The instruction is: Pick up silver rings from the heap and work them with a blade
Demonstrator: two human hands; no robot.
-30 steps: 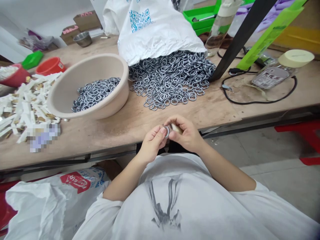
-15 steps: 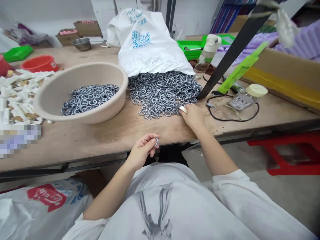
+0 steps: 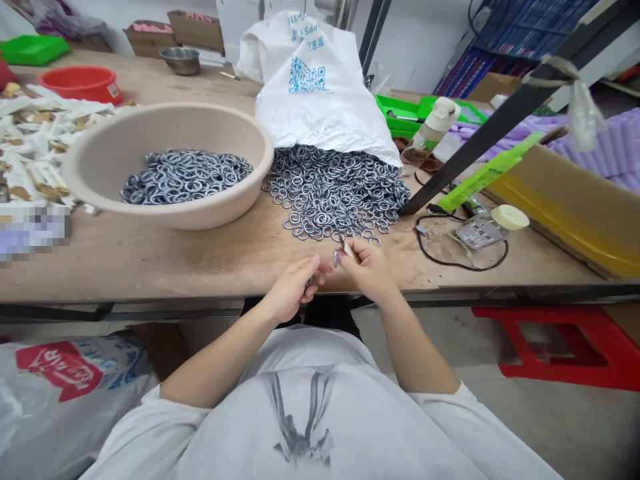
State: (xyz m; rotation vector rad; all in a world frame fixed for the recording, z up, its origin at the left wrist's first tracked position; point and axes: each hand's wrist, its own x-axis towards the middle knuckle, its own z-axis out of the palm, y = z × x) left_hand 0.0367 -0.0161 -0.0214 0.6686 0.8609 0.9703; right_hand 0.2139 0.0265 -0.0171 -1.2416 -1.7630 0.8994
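A small ring (image 3: pixel 336 259) and a slim pale-handled tool (image 3: pixel 350 251) are gripped between the thumb and fingers of the right hand (image 3: pixel 371 270), above the near edge of the tabletop (image 3: pixel 225 260). The left hand (image 3: pixel 291 287) is positioned just beside it, fingers partly curled; whether the dark item at its fingers is held cannot be told. The tabletop is surfaced in brown wood, stained in places. A loose ring pile (image 3: pixel 345 190) is spread beyond the hands, at the mouth of a white bag (image 3: pixel 320 100). A beige basin (image 3: pixel 220 217), partly filled with rings, is placed to the left. The room is bounded by a pale far wall; a red stool (image 3: pixel 617 353) is placed at right on grey flooring. The gripped ring is grey, with a metallic sheen.
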